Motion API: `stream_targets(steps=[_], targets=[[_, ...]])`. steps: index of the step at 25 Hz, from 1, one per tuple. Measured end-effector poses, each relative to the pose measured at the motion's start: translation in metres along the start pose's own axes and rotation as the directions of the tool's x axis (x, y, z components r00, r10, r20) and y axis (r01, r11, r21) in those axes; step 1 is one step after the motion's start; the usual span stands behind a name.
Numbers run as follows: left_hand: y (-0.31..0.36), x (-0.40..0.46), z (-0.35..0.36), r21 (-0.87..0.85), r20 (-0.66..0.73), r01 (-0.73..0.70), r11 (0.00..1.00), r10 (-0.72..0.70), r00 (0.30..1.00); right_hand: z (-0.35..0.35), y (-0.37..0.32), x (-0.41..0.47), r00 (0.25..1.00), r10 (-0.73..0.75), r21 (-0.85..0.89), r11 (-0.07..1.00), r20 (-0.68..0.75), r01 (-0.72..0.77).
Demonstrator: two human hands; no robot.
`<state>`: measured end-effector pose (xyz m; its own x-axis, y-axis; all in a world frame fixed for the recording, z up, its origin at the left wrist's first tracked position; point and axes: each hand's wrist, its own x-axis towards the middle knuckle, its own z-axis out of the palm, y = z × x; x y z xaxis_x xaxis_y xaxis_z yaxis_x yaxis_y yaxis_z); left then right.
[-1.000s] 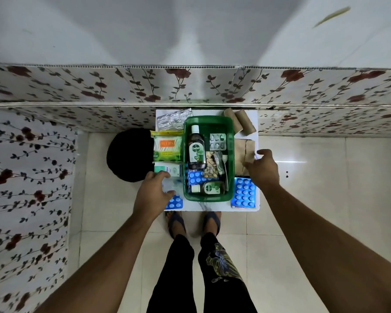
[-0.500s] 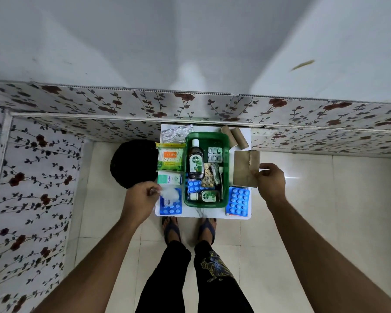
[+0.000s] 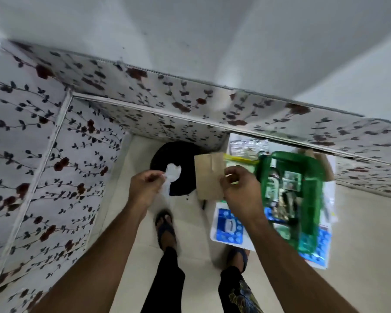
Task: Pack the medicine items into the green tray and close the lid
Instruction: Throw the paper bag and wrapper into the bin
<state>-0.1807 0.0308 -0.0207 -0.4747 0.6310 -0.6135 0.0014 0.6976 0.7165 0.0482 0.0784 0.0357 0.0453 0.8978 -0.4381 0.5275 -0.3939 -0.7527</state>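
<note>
Both hands hold items up, left of the green tray.

The left hand (image 3: 145, 188) pinches a white wad, perhaps cotton (image 3: 172, 175), over the black round object (image 3: 178, 168). The right hand (image 3: 239, 190) grips a brown paper packet (image 3: 209, 175) between thumb and fingers. The green tray (image 3: 312, 199) sits open on the small white table (image 3: 215, 233), bottles and blister strips inside, blurred.
</note>
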Motion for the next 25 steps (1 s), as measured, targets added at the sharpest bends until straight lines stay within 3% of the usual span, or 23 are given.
stream_targets(steps=[3, 5, 12, 18, 25], targets=[[-0.051, 0.074, -0.01, 0.02, 0.018, 0.05, 0.999, -0.051, 0.999, 0.097, 0.01, 0.032, 0.999, -0.035, -0.249, 0.968, -0.021, 0.029], [-0.085, 0.118, -0.01, 0.053, 0.037, 0.068, 0.996, -0.07, 0.997, 0.151, 0.029, 0.056, 0.999, 0.037, -0.321, 0.947, 0.023, -0.028], [-0.152, 0.225, 0.012, 0.249, 0.168, -0.021, 0.968, -0.022, 0.986, 0.252, 0.09, 0.121, 0.982, 0.176, -0.313, 0.938, 0.065, -0.148], [-0.154, 0.235, 0.015, 0.115, 0.267, 0.163, 0.98, -0.189, 0.945, 0.262, 0.087, 0.118, 0.972, 0.225, -0.324, 0.927, 0.074, -0.19], [-0.11, 0.166, -0.009, 0.005, 0.174, 0.126, 0.992, -0.125, 0.977, 0.195, 0.044, 0.077, 0.986, 0.148, -0.276, 0.953, 0.081, -0.12]])
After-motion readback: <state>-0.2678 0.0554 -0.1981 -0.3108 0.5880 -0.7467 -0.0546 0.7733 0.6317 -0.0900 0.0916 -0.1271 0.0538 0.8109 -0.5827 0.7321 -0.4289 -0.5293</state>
